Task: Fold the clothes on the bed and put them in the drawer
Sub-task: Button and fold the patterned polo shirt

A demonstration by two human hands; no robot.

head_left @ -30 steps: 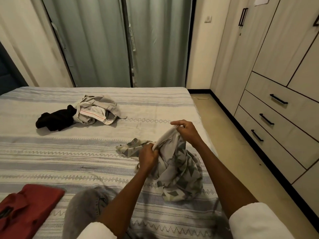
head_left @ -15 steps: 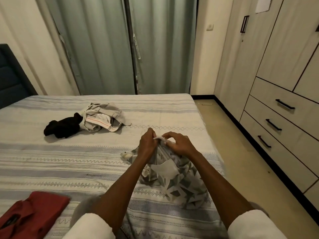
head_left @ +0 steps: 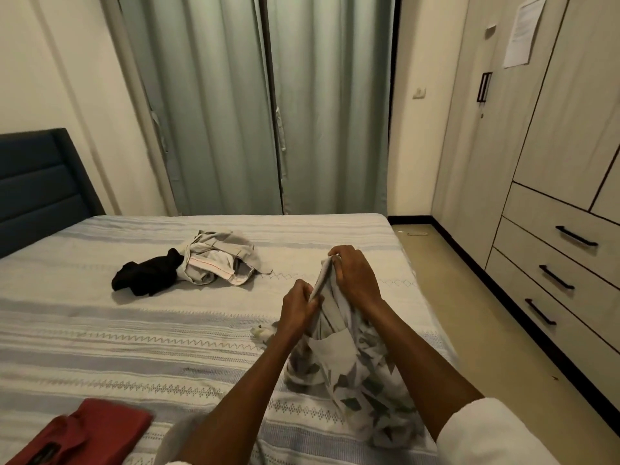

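Note:
A white garment with grey-green triangle print (head_left: 364,380) hangs in a bunch above the striped bed (head_left: 134,330). My left hand (head_left: 297,305) pinches its top edge low down. My right hand (head_left: 355,275) grips the same edge higher up. The lower part of the garment rests on the bed. Further back lie a crumpled grey garment (head_left: 221,256) and a black one (head_left: 147,275), touching each other. A folded red garment (head_left: 87,432) sits at the near left. Closed drawers (head_left: 567,276) with black handles stand in the wardrobe at the right.
A dark blue headboard (head_left: 37,186) is at the left. Grey-green curtains (head_left: 268,105) hang behind the bed. A strip of beige floor (head_left: 469,313) runs between the bed and the wardrobe. Grey fabric (head_left: 174,441) shows at the bottom edge, between my forearms.
My hands, close together half a second ago, have drawn apart along the garment's edge, the right one rising. The view has tilted up, showing more headboard and curtain.

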